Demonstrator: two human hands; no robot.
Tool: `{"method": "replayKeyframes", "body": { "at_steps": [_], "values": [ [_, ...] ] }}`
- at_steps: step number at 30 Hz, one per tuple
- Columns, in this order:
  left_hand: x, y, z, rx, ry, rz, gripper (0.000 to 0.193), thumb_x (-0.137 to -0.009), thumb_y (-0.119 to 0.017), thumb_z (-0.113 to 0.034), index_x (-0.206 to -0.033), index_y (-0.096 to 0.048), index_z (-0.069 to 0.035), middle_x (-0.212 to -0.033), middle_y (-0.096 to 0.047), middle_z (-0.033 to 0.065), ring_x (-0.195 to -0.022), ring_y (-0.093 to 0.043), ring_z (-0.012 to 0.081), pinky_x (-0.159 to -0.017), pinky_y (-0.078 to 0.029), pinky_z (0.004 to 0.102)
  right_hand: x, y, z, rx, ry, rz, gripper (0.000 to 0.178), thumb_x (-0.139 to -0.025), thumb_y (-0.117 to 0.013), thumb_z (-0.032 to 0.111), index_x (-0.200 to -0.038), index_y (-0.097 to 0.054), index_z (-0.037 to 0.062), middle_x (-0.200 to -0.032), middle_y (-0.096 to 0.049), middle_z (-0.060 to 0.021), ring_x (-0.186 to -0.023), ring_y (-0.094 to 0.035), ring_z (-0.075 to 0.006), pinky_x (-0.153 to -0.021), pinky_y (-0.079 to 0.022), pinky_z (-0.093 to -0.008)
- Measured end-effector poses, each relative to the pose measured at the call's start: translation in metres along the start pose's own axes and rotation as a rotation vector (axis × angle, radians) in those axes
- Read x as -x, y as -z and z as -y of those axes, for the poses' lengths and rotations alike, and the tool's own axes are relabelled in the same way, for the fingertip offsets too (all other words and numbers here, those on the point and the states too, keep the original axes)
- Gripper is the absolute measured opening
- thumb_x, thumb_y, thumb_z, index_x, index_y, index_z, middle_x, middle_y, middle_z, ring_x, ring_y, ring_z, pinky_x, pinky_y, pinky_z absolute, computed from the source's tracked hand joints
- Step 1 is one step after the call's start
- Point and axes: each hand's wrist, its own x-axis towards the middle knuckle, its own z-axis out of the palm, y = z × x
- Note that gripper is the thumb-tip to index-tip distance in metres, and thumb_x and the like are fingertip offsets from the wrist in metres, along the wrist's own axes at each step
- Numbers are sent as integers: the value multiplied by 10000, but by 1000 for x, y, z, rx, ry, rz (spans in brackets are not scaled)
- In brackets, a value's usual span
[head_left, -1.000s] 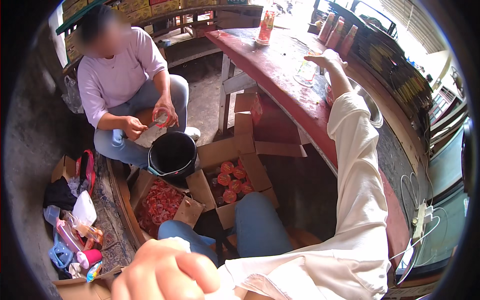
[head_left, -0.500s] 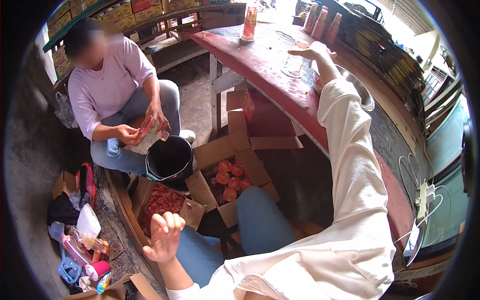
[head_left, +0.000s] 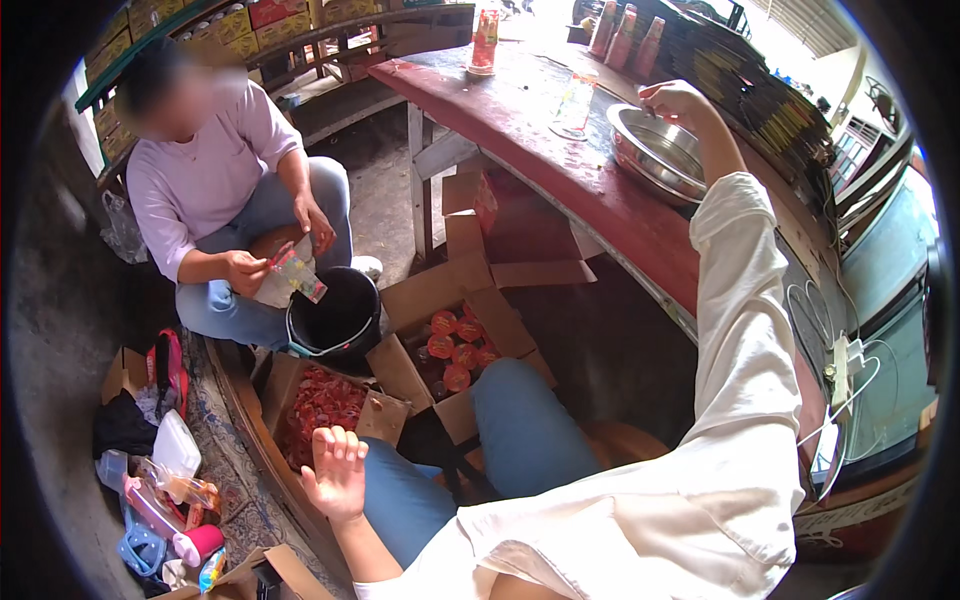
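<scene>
My right hand reaches across the red-topped table to the far side of a shiny metal basin. Its fingers are bent down together over the basin; whatever they hold, if anything, is too small to make out. A clear printed plastic cup stack stands left of the basin. Above my lap, my left hand is raised with the fingers loosely apart and nothing in it. On the left, a seated co-worker holds a flattened printed plastic piece over a black bucket.
Sealed red-lidded cups fill an open carton by my knees, beside a box of red pieces. Red cup stacks stand on the table. Folded cardboard is piled behind. White cables hang at right.
My right hand has moved from near the clear cup stack rightward to the basin, its fingers now bent. My left hand stays raised. The co-worker's hands have drawn apart around the plastic piece.
</scene>
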Motion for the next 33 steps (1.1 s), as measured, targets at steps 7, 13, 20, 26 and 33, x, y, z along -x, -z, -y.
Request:
{"method": "replayKeyframes", "body": {
  "at_steps": [7,13,20,26,33],
  "values": [
    [5,-9,9,56,-10,9,498,-803,-621,-466,-1013,-418,-62,-813,-344,25,-757,-357,153,-728,-337,312,-15,-22,-44,-66,-134,-66,215,-746,-685,189,-950,-658,127,-859,-653,6,-791,-598,-107,-720,-467,-291],
    [16,-5,6,6,-17,-84,506,-810,-609,-475,-1021,-416,-59,-814,-353,24,-754,-366,154,-726,-340,311,-15,-29,-34,-30,-133,46,147,-783,-653,193,-916,-691,142,-931,-655,44,-873,-585,-84,-783,-443,-274],
    [1,-4,20,-1,37,-42,485,-820,-598,-452,-1034,-429,-52,-813,-360,25,-759,-374,157,-725,-337,310,-9,-17,-37,-13,-97,80,346,-740,-741,319,-1026,-640,152,-887,-624,26,-765,-554,-77,-682,-407,-236],
    [5,7,19,-20,48,-79,464,-844,-567,-453,-1047,-454,-51,-809,-374,26,-753,-382,152,-712,-349,301,23,-40,-4,309,-131,-45,915,-686,-504,787,-1238,-496,58,-1103,-602,-98,-961,-550,-196,-883,-372,-434],
    [2,18,17,-64,72,-153,446,-859,-549,-444,-1051,-479,-47,-838,-420,22,-760,-413,127,-707,-362,276,81,-88,68,-1025,161,49,883,-862,-148,702,-1356,-321,-9,-1367,-395,-215,-1263,-372,-320,-1058,-226,-449]
  ]
}}
